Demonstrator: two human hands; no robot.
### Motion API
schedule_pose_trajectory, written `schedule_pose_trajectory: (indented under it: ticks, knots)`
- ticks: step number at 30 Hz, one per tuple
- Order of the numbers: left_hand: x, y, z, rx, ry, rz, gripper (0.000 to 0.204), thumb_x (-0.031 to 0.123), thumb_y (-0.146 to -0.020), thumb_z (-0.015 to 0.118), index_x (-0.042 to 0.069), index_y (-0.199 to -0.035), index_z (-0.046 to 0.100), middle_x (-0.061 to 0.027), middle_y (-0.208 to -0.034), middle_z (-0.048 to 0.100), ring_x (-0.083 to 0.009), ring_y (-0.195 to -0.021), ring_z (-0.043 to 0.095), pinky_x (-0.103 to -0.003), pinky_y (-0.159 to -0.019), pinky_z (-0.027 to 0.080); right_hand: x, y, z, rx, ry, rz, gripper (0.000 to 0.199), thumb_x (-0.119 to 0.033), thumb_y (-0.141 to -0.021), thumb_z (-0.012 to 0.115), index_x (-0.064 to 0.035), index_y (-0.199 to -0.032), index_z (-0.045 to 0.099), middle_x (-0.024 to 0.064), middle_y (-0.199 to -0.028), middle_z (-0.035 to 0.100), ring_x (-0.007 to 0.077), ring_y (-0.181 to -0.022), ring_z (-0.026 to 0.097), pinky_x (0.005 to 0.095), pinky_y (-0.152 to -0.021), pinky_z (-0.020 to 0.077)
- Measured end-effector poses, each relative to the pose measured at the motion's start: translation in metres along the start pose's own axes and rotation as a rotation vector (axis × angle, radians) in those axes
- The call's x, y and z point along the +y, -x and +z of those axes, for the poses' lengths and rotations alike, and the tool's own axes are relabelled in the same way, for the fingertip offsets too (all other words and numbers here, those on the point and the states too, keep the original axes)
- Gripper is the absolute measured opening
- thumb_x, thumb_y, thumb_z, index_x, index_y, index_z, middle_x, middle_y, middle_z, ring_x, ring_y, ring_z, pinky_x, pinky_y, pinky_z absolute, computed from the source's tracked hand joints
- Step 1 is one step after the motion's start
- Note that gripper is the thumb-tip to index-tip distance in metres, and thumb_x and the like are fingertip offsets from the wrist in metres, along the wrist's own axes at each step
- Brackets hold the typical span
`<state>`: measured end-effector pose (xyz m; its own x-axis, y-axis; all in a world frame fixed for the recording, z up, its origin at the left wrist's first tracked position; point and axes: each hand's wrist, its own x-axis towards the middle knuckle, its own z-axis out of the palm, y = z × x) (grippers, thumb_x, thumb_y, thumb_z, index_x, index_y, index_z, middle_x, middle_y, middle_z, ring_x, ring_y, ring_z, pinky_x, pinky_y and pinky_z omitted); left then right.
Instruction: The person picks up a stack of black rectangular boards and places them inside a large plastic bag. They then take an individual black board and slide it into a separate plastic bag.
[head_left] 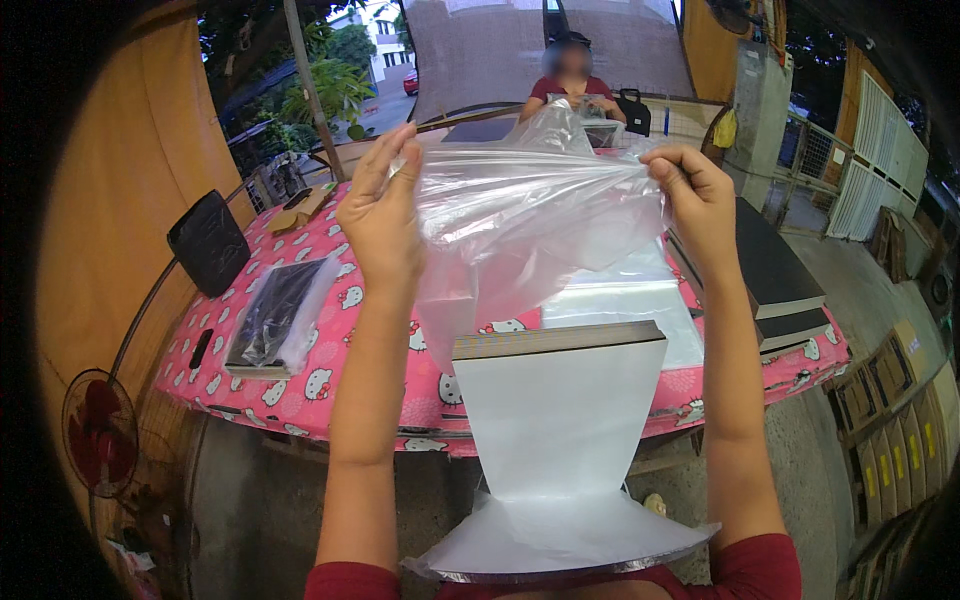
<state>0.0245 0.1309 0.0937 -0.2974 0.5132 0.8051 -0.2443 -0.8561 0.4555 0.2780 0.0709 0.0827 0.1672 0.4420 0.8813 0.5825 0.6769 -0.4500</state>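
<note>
Clear plastic film [530, 195] is stretched side to side between the left hand [382, 215] and the right hand [705, 195], both raised over the worktop [290, 395]. The right grip is closed, thumb and fingers pinched on a gathered edge; the left grip also looks clamped on the film, its fingers pointing up. The thick white-faced book [560, 420] is below the film and on the person's side of it, between the two forearms. Its long axis runs up from the lap and away from the body, crosswise to the taut line of film, with the page-edge end uppermost. The two hands sit about equally near that end, the right perhaps slightly closer. Film hangs loose beside the book's upper left corner, while another plastic sheet [560, 540] lies around its lower end.
</note>
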Motion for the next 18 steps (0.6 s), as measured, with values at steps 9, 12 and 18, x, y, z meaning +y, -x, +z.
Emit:
schedule_pose_trajectory:
  ticks: [9, 12, 18]
  knots:
    - [0.017, 0.007, 0.009, 0.187, 0.238, -0.297, 0.025, 0.021, -0.079, 0.062, -0.001, -0.092, 0.060, -0.0065, -0.084, 0.061, -0.0109, -0.073, 0.055, -0.023, -0.071, 0.043, -0.016, 0.018, 0.003, -0.040, 0.133, 0.056, 0.019, -0.016, -0.081, 0.056, 0.0008, -0.074, 0.052, 0.0093, -0.062, 0.052, 0.0110, -0.056, 0.046, 0.0261, -0.051, 0.0370]
    - [0.010, -0.003, -0.004, 0.247, 0.230, -0.271, 0.024, 0.021, -0.078, 0.063, 0.000, -0.089, 0.061, -0.0059, -0.083, 0.061, -0.0108, -0.072, 0.055, -0.023, -0.070, 0.043, -0.026, 0.025, 0.001, -0.140, 0.174, 0.054, 0.021, -0.018, -0.080, 0.058, 0.0007, -0.073, 0.053, 0.0061, -0.058, 0.051, 0.0088, -0.056, 0.045, 0.0252, -0.050, 0.0364]
    - [0.007, -0.003, -0.008, 0.124, 0.305, -0.224, 0.027, 0.023, -0.076, 0.065, 0.002, -0.093, 0.060, -0.0021, -0.078, 0.059, -0.0082, -0.068, 0.053, -0.021, -0.063, 0.044, -0.015, 0.033, -0.001, -0.137, -0.067, 0.096, 0.021, -0.021, -0.081, 0.058, -0.0001, -0.076, 0.060, -0.0010, -0.056, 0.050, 0.0066, -0.057, 0.045, 0.0207, -0.050, 0.0356]
